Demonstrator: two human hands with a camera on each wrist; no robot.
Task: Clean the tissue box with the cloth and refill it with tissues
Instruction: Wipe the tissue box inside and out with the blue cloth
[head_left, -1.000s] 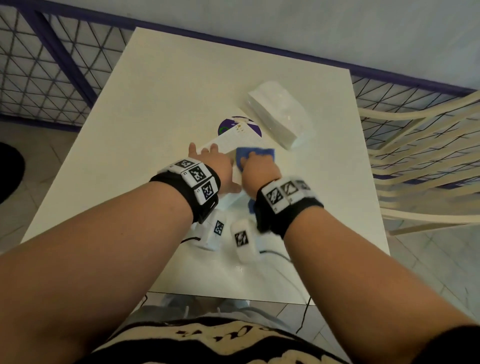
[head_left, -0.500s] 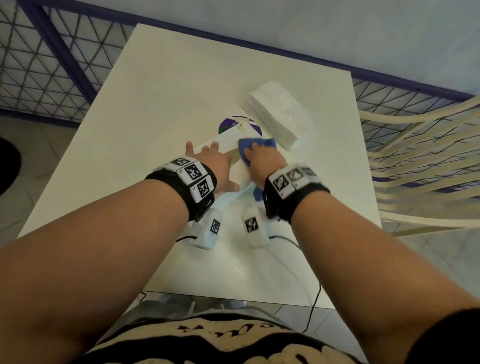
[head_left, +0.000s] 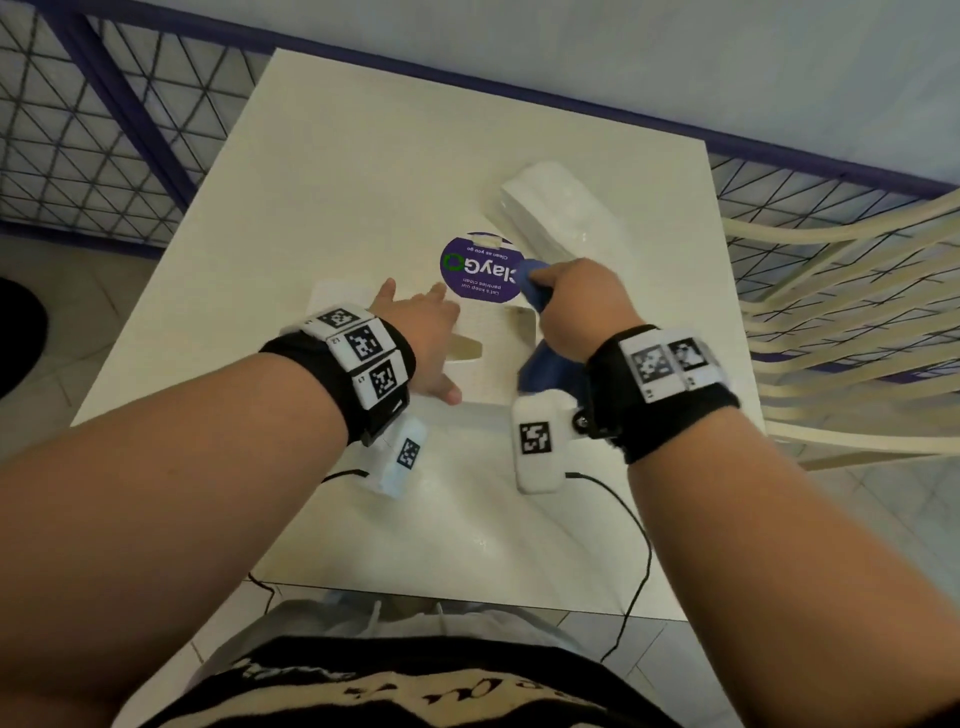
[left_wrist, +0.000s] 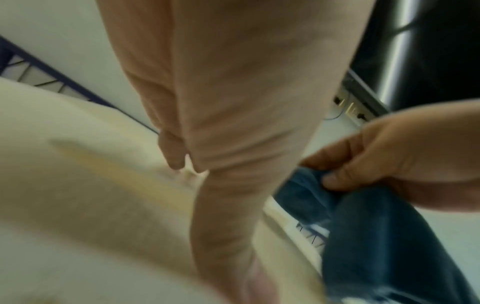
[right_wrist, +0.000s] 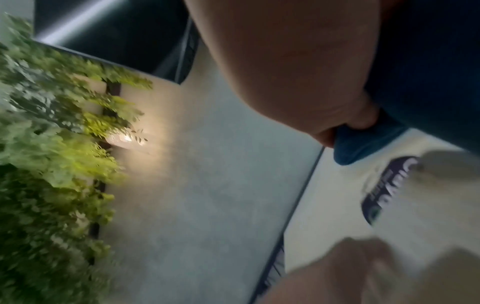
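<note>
Tissue box (head_left: 493, 332) between both hands

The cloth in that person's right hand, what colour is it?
Blue. The cloth bunched in the right hand shows best in the head view.

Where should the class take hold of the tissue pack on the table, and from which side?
A judgement: take the tissue pack across its two long sides, coming from above. It lies flat on the table as a long slab, apart from the box, and its wrapper looks soft, so a wide grip near the middle seems steadiest.
</note>
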